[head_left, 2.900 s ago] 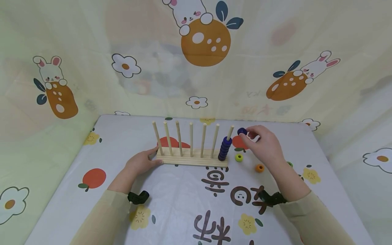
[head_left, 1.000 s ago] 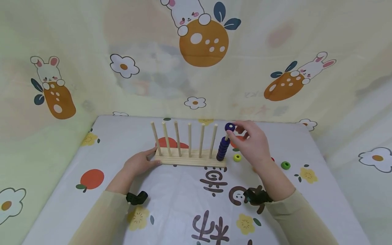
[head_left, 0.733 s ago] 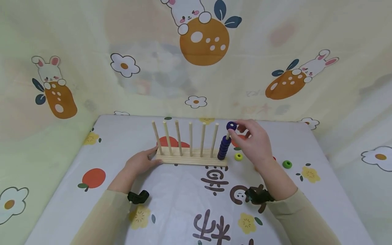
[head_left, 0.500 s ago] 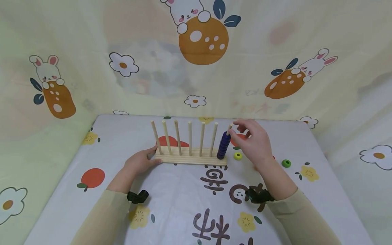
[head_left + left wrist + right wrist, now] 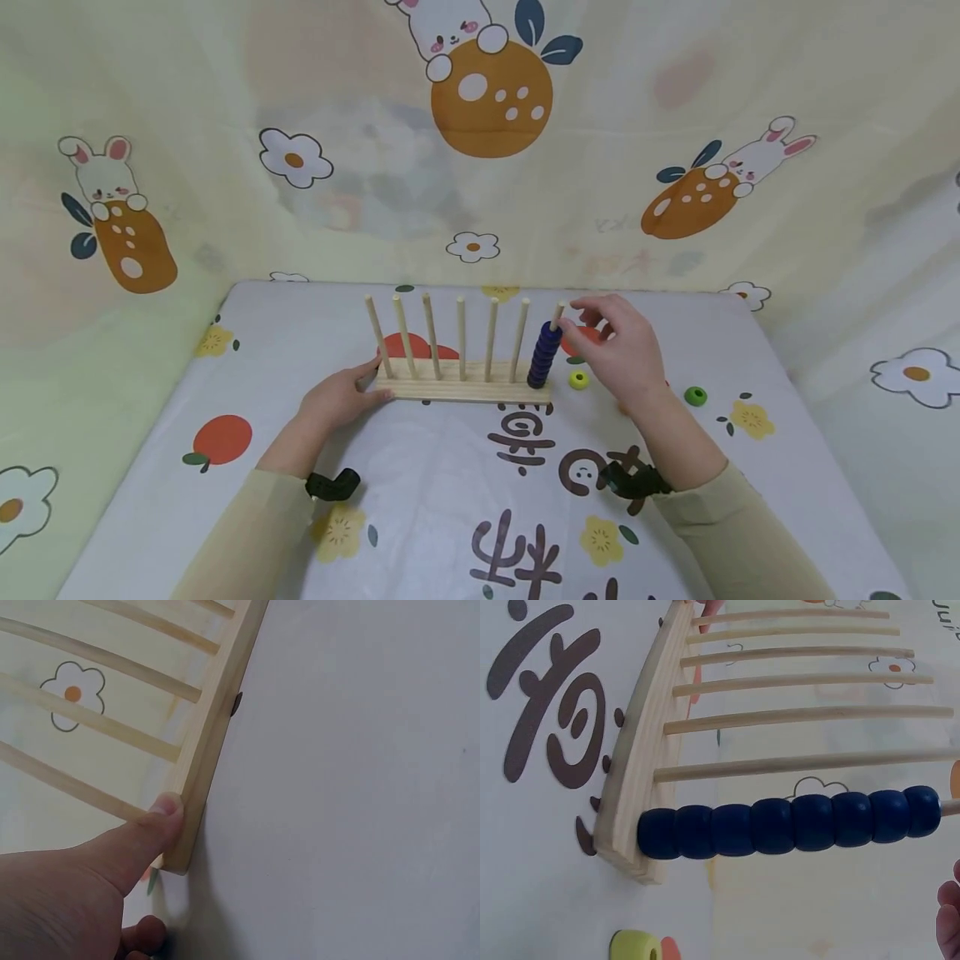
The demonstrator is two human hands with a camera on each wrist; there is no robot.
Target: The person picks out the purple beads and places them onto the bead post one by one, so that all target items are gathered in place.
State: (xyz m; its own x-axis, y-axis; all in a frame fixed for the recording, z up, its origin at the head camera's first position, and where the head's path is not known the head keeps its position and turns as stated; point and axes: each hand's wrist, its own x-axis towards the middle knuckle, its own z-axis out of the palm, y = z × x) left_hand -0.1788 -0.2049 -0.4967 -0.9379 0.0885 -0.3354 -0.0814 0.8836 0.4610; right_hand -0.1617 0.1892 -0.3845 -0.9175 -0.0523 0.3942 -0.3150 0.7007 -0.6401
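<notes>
A wooden peg rack (image 5: 463, 390) with a row of upright pegs stands on the table. My left hand (image 5: 336, 406) grips its left end, and in the left wrist view the thumb (image 5: 161, 814) presses on the base there. Dark blue beads (image 5: 772, 826) are stacked on the rightmost peg from the base nearly to the top; the peg's tip sticks out above them. The other pegs carry no beads. My right hand (image 5: 618, 346) hovers just right of this peg's tip, thumb and fingers parted with nothing between them. In the right wrist view its fingertips (image 5: 949, 915) are apart from the stack.
A yellow-green bead (image 5: 578, 380) lies right of the rack, and a green bead (image 5: 696, 396) lies farther right. Red and orange bits show partly hidden behind the right forearm. A printed cloth (image 5: 450, 500) covers the table, with a patterned curtain (image 5: 375, 217) behind.
My right hand brought a dark blue bead leftward over the rightmost peg and let it go; it now tops the stack. The left hand has kept its grip on the rack.
</notes>
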